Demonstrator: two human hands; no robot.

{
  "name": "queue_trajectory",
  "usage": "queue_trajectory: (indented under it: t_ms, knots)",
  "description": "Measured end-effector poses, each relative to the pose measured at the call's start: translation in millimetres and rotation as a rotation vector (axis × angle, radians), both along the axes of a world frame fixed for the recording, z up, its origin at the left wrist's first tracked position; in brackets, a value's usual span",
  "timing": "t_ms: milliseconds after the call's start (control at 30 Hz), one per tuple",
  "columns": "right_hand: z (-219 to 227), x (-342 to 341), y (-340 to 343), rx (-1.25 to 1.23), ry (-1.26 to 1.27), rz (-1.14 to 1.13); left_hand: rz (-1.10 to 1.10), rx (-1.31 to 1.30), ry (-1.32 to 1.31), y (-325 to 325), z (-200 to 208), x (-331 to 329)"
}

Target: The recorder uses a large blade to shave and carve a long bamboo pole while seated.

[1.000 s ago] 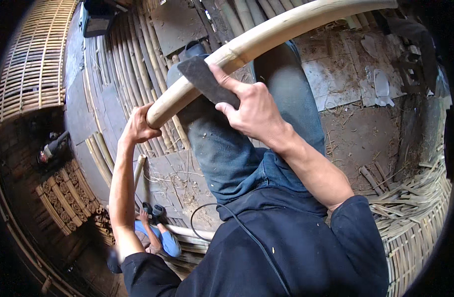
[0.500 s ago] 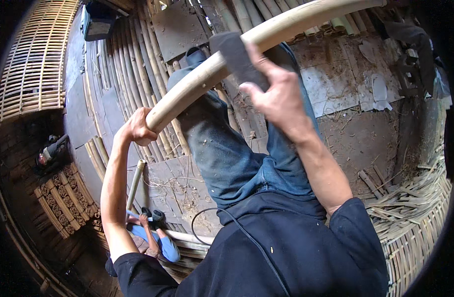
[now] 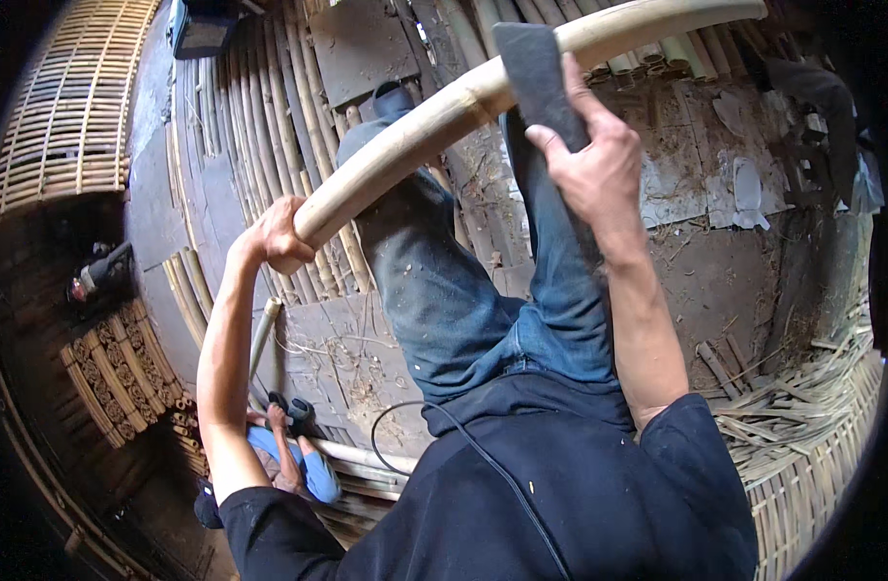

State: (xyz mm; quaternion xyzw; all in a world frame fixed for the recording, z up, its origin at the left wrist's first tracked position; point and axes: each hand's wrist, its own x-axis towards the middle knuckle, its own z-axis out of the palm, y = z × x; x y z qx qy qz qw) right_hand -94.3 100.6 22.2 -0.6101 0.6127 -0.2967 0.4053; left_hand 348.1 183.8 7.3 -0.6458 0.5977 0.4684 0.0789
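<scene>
A thick, pale bamboo pole [image 3: 415,137] slants across in front of me, from lower left to the upper right. My left hand [image 3: 277,235] is closed around its near end. In my right hand [image 3: 599,174] is a broad, dark-bladed chopping knife [image 3: 543,85], its blade lying across the pole past the middle. My right thumb and forefinger press along the blade; the handle is hidden in the palm. The pole passes above my legs in blue jeans [image 3: 434,290].
Rows of bamboo poles [image 3: 260,126] lie on the floor ahead. Left are a slatted bamboo panel [image 3: 76,107] and stacked bamboo bundles [image 3: 124,373]. Another person [image 3: 289,455] sits at lower left. A woven basket [image 3: 822,474] with loose strips [image 3: 783,416] stands at right.
My right hand has slid the knife up and to the right along the pole, and the blade now stands more upright. My left hand keeps its grip, shifted slightly right.
</scene>
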Motion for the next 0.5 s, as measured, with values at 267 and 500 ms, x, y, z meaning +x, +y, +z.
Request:
queue_trajectory:
  t_ms: [267, 500]
  knots:
    - [-26, 48, 43, -0.104, -0.108, 0.346, -0.038, -0.233, -0.090, 3, -8, 21]
    - [-15, 31, 39, -0.098, -0.076, 0.319, 0.197, -0.529, -0.235, 52, 0, -34]
